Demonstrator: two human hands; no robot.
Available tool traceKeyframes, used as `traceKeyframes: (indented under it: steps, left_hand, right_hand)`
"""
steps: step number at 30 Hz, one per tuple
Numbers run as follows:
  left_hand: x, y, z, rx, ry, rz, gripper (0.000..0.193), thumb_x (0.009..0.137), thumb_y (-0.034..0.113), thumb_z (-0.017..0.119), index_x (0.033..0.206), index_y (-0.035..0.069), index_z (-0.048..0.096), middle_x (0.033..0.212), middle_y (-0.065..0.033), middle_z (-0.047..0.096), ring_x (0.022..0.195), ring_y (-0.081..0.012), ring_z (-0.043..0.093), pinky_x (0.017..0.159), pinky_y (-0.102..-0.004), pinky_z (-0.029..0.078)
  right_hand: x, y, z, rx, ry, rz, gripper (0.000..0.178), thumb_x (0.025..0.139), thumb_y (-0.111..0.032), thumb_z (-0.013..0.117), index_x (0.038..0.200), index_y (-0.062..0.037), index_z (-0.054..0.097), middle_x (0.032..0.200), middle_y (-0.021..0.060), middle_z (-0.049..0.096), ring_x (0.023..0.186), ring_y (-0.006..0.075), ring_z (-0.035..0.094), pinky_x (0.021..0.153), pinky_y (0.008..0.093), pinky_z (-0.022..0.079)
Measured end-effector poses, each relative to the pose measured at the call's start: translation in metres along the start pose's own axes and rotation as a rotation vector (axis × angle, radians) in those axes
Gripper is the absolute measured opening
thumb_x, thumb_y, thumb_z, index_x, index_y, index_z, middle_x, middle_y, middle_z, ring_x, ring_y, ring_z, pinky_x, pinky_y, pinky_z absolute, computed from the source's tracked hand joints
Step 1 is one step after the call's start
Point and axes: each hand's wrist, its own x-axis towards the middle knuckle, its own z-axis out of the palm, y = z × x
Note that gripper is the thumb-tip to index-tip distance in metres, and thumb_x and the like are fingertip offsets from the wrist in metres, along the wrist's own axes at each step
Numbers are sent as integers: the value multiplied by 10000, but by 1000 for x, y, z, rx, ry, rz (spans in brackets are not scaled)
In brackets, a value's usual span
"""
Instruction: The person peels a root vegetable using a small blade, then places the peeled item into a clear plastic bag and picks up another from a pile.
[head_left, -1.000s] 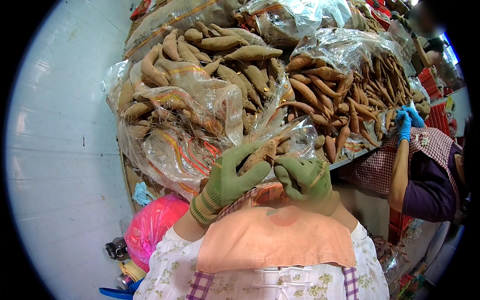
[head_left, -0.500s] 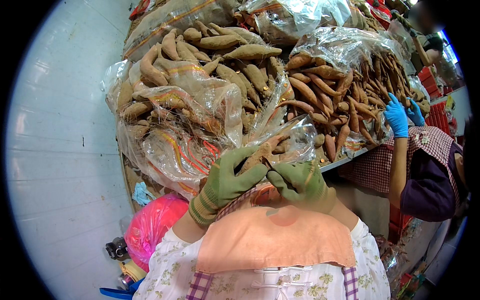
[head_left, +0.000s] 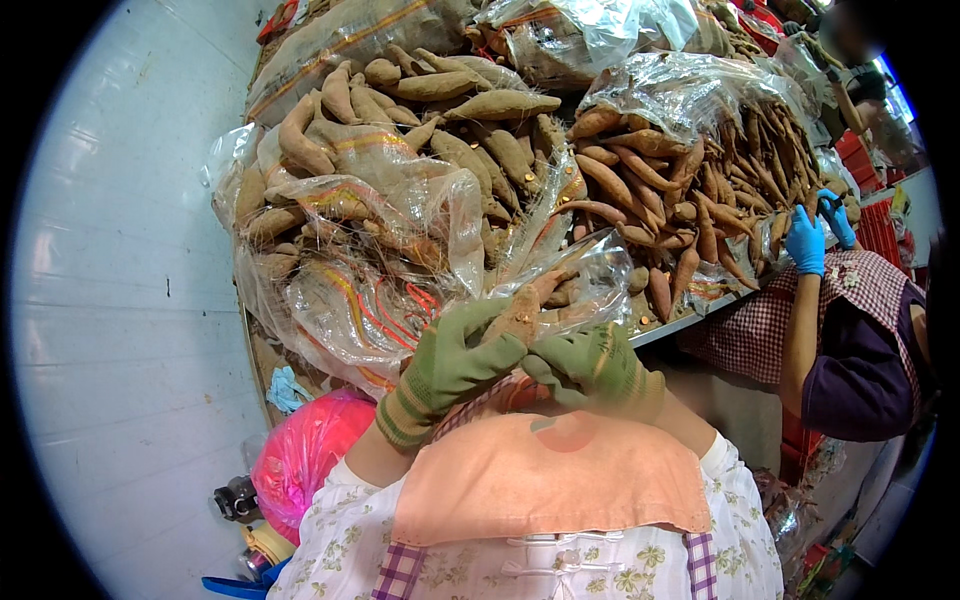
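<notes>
My left hand point(head_left: 452, 362), in a green knit glove, is closed around a brown, soil-dusted sweet potato point(head_left: 519, 316) in front of my chest. Beside it, the gloved right hand point(head_left: 598, 368) has its fingers curled together and its thumb side close to the lower end of that sweet potato. Whatever the right fingers hold, if anything, is hidden. Just beyond both hands lies a clear plastic bag point(head_left: 605, 275) with sweet potatoes in it. Large tan sweet potatoes point(head_left: 490, 105) are heaped farther back, and slimmer reddish ones point(head_left: 660, 180) lie to their right.
Crumpled clear sacking point(head_left: 400, 215) covers part of the left heap. A metal table edge point(head_left: 690, 320) runs on the right. A co-worker's blue-gloved hand point(head_left: 804, 242) is at the right heap. A pink plastic bag point(head_left: 312, 455) stands left of me, near a white wall point(head_left: 130, 300).
The sweet potato has turned slightly in my left hand, and my right hand has shifted a little left. The co-worker's blue-gloved hands have moved right and nearer.
</notes>
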Motion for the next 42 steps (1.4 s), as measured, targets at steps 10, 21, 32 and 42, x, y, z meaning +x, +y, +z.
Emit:
traceKeyframes:
  steps: [10, 21, 32, 42]
  left_hand:
    - [-2, 5, 0, -69, 66, 97, 574, 948, 362, 744, 1344, -36, 622, 1164, -77, 712, 1046, -111, 622, 918, -293, 512]
    - [1, -5, 1, -47, 115, 137, 547, 935, 334, 749, 1338, -16, 634, 1155, -106, 720, 1048, -128, 643, 927, -307, 519]
    - [-1, -5, 2, -110, 107, 155, 509, 938, 264, 741, 1341, -25, 624, 1153, -104, 716, 1029, -132, 647, 914, -305, 528]
    - [0, -10, 3, -152, 136, 197, 515, 874, 224, 780, 1302, -27, 642, 1149, -103, 718, 1019, -140, 660, 907, -313, 538]
  right_hand:
    - [-2, -4, 8, -68, 190, 141, 161, 804, -86, 683, 960, -113, 656, 770, 100, 629, 701, 342, 635, 604, 440, 490]
    - [-6, -5, 13, -101, 304, 105, 78, 925, -109, 649, 983, -63, 674, 765, 151, 646, 693, 379, 632, 610, 453, 490]
    - [-10, -5, 15, 132, 199, 232, 168, 1005, -190, 611, 974, -38, 674, 777, 170, 642, 702, 369, 635, 634, 441, 490]
    - [-4, -17, 6, 507, 102, 480, 367, 1036, -261, 523, 917, 16, 732, 643, 92, 658, 584, 136, 624, 527, 316, 474]
